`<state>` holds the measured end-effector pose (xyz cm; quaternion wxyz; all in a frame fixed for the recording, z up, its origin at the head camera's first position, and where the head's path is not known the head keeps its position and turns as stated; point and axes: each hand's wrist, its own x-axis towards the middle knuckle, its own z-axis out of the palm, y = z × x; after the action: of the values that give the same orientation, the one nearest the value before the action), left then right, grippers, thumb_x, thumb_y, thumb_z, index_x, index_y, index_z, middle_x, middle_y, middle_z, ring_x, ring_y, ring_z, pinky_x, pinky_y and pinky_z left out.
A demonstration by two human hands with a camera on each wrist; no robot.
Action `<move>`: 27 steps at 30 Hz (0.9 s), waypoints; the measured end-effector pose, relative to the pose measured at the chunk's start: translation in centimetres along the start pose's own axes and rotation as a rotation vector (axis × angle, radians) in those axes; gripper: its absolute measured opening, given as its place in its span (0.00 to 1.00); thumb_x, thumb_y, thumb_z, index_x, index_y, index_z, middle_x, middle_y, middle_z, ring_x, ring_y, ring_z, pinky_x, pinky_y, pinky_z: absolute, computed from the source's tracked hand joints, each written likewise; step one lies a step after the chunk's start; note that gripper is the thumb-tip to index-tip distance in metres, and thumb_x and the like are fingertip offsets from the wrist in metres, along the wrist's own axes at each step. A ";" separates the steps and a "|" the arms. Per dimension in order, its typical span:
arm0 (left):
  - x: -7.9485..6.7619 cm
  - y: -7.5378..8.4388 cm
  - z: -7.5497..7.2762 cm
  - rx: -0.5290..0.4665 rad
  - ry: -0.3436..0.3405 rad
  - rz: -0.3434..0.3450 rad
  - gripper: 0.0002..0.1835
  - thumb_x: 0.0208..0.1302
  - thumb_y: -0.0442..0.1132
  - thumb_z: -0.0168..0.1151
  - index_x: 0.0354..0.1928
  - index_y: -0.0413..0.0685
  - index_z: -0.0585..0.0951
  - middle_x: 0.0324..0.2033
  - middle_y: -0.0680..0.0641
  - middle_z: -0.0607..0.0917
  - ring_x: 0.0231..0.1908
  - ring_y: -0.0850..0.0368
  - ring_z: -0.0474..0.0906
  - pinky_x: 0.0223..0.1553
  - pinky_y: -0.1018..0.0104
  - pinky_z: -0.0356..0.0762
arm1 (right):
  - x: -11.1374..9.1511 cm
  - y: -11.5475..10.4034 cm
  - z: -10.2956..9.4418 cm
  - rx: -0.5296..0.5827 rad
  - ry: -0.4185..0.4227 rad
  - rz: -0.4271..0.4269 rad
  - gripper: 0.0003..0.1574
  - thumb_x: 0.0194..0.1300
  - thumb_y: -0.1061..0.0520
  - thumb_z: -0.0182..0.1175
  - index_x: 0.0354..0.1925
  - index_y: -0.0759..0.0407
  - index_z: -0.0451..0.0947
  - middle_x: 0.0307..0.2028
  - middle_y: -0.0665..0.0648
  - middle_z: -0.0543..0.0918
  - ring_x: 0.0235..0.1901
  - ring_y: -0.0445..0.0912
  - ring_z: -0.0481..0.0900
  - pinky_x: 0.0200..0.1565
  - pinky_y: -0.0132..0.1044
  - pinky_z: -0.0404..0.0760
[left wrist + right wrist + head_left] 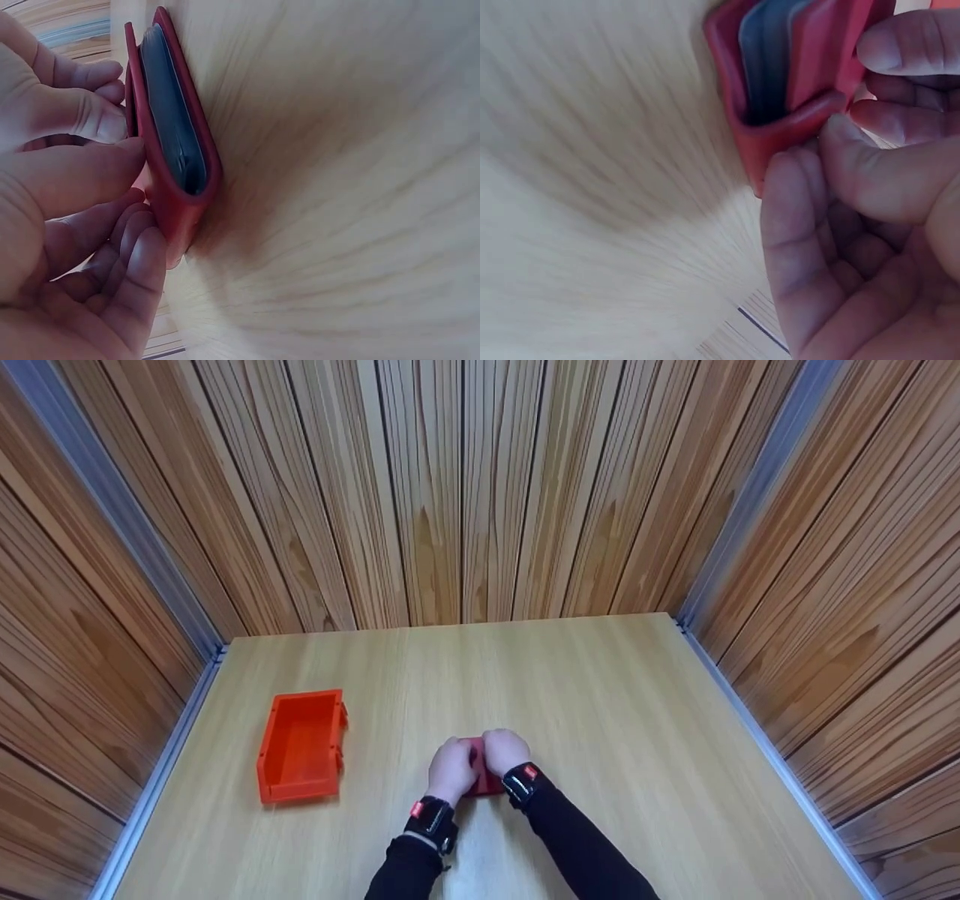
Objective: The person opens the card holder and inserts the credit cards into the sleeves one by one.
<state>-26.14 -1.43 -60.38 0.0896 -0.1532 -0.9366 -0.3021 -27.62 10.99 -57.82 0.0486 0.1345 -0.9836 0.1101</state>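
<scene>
A red card holder (486, 784), with dark plastic sleeves (169, 105) between its covers, is held close over the table between both hands. My left hand (451, 771) pinches one folded side of it, thumb on the cover and curled fingers at the outer edge. On the opposite side my right hand (505, 751) grips the other folded edge between thumb (870, 169) and bent fingers. In the right wrist view a narrower red flap (825, 56) stands away from the outer cover, the sleeves showing beside it.
An orange open-fronted plastic bin (301, 746) sits on the left part of the light wood table (600, 690). Wood-plank walls (465, 495) with metal corner strips enclose the table at the back and both sides.
</scene>
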 end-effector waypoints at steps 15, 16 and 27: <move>0.2 -0.4 0.1 0.007 0.084 0.085 0.05 0.50 0.31 0.67 0.23 0.47 0.80 0.22 0.48 0.80 0.29 0.47 0.78 0.31 0.53 0.75 | 1.0 -0.9 -0.2 -0.081 -0.021 0.014 0.09 0.56 0.65 0.59 0.21 0.61 0.76 0.26 0.61 0.83 0.29 0.54 0.83 0.29 0.48 0.81; 0.2 -0.4 0.1 0.006 0.087 0.088 0.05 0.50 0.31 0.67 0.24 0.47 0.80 0.22 0.48 0.80 0.29 0.47 0.78 0.32 0.53 0.75 | 1.0 -1.0 -0.1 -0.080 -0.012 0.008 0.09 0.56 0.64 0.60 0.21 0.61 0.76 0.26 0.61 0.83 0.29 0.54 0.83 0.28 0.48 0.81; 0.2 0.0 -0.2 -0.005 0.076 0.069 0.02 0.55 0.32 0.65 0.27 0.44 0.81 0.24 0.45 0.80 0.29 0.45 0.78 0.31 0.52 0.75 | 1.2 -0.7 0.1 -0.069 -0.051 0.059 0.07 0.58 0.65 0.58 0.23 0.62 0.77 0.28 0.61 0.84 0.31 0.54 0.83 0.30 0.50 0.82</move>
<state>-26.34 -1.50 -60.21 0.1352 -0.1739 -0.9260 -0.3067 -28.59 10.02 -57.65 0.0250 0.1066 -0.9912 0.0742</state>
